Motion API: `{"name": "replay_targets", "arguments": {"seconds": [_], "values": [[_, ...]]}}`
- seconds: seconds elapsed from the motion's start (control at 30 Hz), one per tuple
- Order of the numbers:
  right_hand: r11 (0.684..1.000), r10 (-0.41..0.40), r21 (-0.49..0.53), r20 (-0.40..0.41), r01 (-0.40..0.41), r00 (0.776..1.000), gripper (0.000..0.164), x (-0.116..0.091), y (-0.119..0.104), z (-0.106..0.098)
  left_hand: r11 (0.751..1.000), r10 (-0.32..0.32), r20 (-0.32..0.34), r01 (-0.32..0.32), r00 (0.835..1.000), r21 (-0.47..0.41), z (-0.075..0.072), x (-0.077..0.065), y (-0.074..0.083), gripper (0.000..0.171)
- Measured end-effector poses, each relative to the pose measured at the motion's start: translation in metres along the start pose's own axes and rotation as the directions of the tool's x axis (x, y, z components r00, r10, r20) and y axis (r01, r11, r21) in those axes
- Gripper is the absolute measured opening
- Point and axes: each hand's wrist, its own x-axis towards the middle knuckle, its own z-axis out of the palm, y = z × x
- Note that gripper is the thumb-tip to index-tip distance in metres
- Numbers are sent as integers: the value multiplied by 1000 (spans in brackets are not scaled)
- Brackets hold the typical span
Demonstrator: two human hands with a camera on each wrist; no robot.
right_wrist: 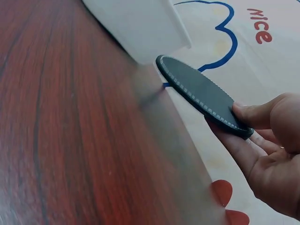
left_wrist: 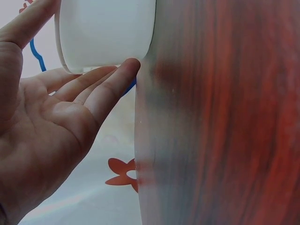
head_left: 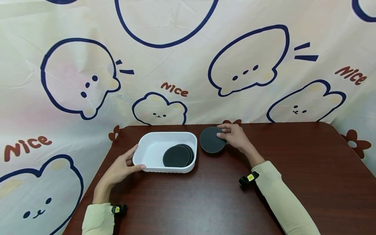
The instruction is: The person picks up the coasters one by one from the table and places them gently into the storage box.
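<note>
A white rectangular tray (head_left: 152, 153) with rounded corners sits toward the back left of the table. Several dark round coasters (head_left: 176, 156) overlap in its right half. My left hand (head_left: 121, 166) holds the tray's left end, thumb along the front rim and fingers against the end wall (left_wrist: 105, 33). Just right of the tray, my right hand (head_left: 235, 135) pinches another dark coaster (head_left: 212, 140) by its right edge. In the right wrist view this coaster (right_wrist: 201, 93) is tilted above the table, light stitching round its rim, thumb on top and fingers beneath.
The dark brown wooden table (head_left: 188, 202) ends at the back against a pale cloth (head_left: 194, 65) with cartoon outlines. Black wrist cameras (head_left: 249, 179) are strapped at both sleeves.
</note>
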Motion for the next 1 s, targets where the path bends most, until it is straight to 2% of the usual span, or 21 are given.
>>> {"name": "replay_targets", "arguments": {"seconds": [0.57,1.0], "values": [[979,-9,202,69,-6,998,48,-10,-21,-3,1000,3,5,-3,1000,-1,1,1,0,111],[925,25,371,171,-88,985,48,-20,-39,15,1000,0,11,0,1000,4,1,0,2,110]]}}
